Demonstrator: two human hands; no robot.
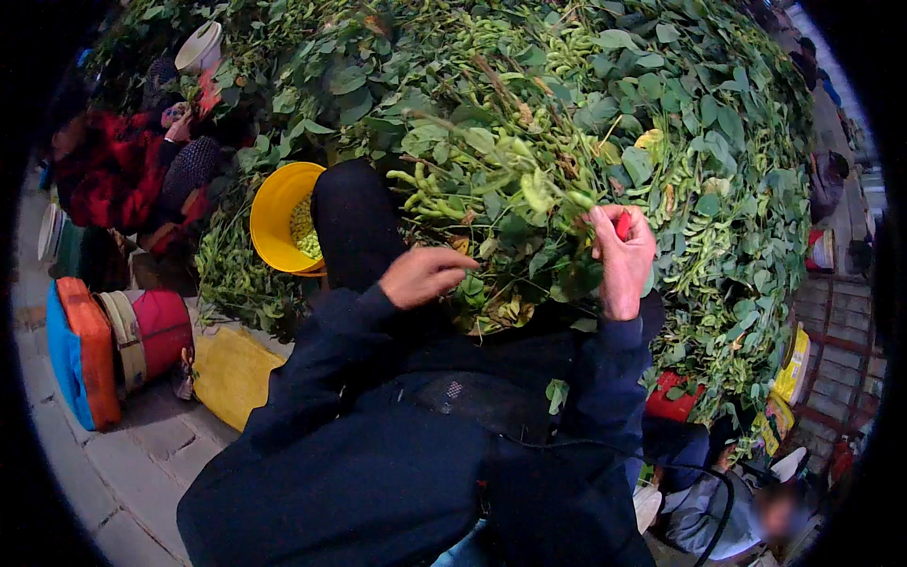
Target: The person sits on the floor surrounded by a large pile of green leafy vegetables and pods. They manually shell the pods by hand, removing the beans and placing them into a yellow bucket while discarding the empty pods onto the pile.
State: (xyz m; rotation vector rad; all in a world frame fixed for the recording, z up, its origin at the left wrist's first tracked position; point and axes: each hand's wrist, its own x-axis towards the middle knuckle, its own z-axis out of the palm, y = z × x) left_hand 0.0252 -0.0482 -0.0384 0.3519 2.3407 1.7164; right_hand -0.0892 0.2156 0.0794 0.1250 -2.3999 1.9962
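My right hand [626,244] pinches a green soybean pod [582,200] between thumb and fingertips. A small red piece [623,225] shows between its fingers; what it is cannot be told. Blurred pods and leaves [528,186] reach up to the pinched pod. My left hand [429,276] hovers by my lap, its index finger pointing right and the other fingers curled; the inside of its grip is hidden. Beyond my left knee a yellow bucket [283,173] leans, with shelled green beans [305,230] in it. Cut soybean plants [432,198] with pods lie before me.
The plant heap [708,142] spreads across the far side and right. At left sit a person in red and black [113,170], a stool with an orange and blue cushion [88,354], and a yellow container [237,375]. Another person [716,510] is at lower right, near a black cord [726,496].
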